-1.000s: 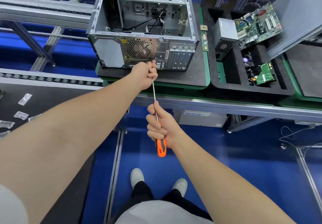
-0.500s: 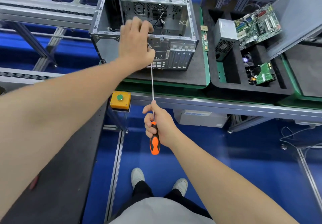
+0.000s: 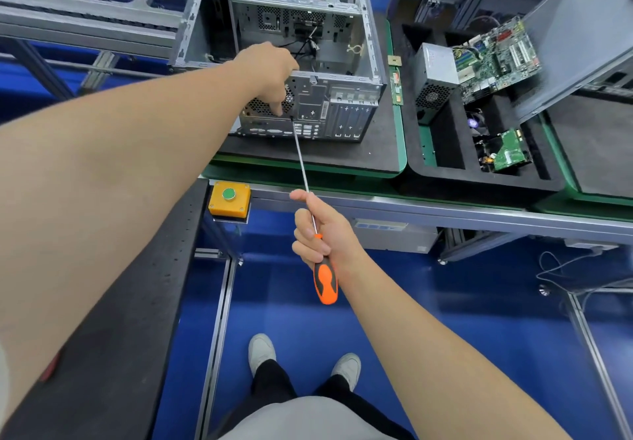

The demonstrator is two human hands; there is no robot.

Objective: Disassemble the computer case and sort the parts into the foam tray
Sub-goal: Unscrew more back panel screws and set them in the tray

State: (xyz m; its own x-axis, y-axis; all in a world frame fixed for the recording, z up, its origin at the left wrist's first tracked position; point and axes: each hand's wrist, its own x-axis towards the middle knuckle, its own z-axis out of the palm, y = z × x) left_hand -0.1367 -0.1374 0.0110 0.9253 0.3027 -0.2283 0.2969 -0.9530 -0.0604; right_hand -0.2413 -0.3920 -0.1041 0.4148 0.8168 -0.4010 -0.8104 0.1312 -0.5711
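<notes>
While the computer case [image 3: 342, 103] stands on a black foam mat [image 3: 376, 155] on the bench, its side is open and faces up, and its rear panel faces the person. The left hand [image 3: 270, 69] lies over the top rim of that rear panel. One digit points down the outside across the round fan grille [image 3: 255, 107]; the rest reach over the rim into the case and are hidden, so I cannot tell whether they clamp the wall.

The right hand [image 3: 318, 230] is well apart from the left, nearer the body, with its fingers curled round a long screwdriver [image 3: 301, 158] where the steel shaft meets the orange-and-black handle. The thumb lies up along the shaft. The tip meets the rear panel at the edge of the fan grille, just under the left hand.

Right of the mat sits the black foam tray [image 3: 411, 155]. It holds a grey power supply [image 3: 433, 73], a motherboard [image 3: 496, 55] propped at a tilt, and a smaller green circuit board [image 3: 510, 153] in a nearer compartment. A grey metal side panel [image 3: 582, 38] leans over the tray's far right.

A yellow box with a green push button [image 3: 229, 199] is fixed to the bench edge beside the left forearm. Two white shoes [image 3: 262, 350] stand on the blue floor below.
</notes>
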